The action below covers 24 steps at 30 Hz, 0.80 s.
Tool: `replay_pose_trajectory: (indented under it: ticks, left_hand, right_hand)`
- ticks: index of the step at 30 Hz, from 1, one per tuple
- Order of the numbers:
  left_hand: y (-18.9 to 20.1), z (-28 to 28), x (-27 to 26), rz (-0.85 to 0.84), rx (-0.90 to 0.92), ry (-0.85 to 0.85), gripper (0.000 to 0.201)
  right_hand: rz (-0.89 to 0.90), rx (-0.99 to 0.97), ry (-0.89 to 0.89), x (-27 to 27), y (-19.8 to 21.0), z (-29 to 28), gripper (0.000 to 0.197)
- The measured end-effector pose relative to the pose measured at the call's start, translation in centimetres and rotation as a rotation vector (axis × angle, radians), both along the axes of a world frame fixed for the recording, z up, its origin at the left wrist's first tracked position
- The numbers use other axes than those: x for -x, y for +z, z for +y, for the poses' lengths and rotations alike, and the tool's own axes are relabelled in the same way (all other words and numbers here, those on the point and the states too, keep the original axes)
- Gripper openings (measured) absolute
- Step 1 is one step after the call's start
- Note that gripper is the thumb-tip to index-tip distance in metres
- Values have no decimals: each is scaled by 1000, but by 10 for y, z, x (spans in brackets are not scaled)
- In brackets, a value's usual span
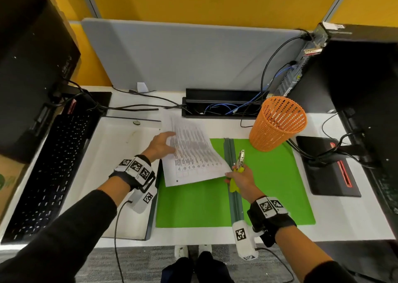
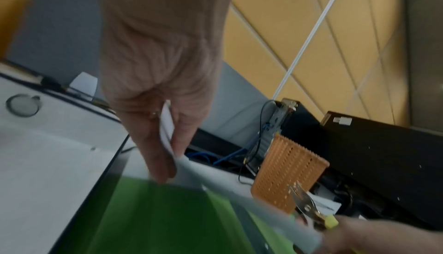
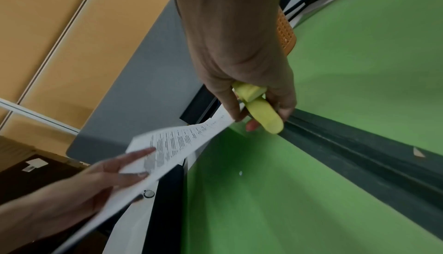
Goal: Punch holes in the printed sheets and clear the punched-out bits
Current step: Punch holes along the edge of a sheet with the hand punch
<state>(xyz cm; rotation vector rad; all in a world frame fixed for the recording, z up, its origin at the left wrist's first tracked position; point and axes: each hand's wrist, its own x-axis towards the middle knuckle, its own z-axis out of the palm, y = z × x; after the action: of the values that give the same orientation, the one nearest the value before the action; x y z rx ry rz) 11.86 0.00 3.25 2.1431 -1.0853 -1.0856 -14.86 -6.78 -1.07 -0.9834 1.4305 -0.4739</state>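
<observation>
Printed sheets (image 1: pixel 189 153) held off table above green folder (image 1: pixel 275 186), long axis running 11 to 5 o'clock; left hand (image 1: pixel 159 146) pinches far-left edge at 9 o'clock; right hand (image 1: pixel 241 180), nearer to near-right corner, grips yellow-handled hole punch (image 1: pixel 240 162) and touches that corner; punch nose points 12 o'clock, just beside sheets' right edge.
</observation>
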Motion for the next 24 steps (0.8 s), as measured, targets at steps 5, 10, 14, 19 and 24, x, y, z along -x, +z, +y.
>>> replay_pose_trajectory:
  ticks: [5, 10, 14, 19, 24]
  left_hand:
    - [45, -10, -10, -57, 357, -192, 67]
    - [45, -10, -8, 63, 549, -193, 72]
    - [36, -10, 3, -56, 614, -185, 68]
    - [19, -13, 13, -82, 708, -108, 70]
    - [-5, -5, 18, -150, 647, -142, 73]
  right_hand:
    - [-60, 359, -6, 1, 15, -1, 27]
    - [-8, 609, -10, -5, 23, -1, 23]
    - [68, 692, 30, -4, 22, 1, 21]
    - [88, 612, -157, 5, 15, 9, 19]
    - [184, 323, -234, 24, 0, 23, 8]
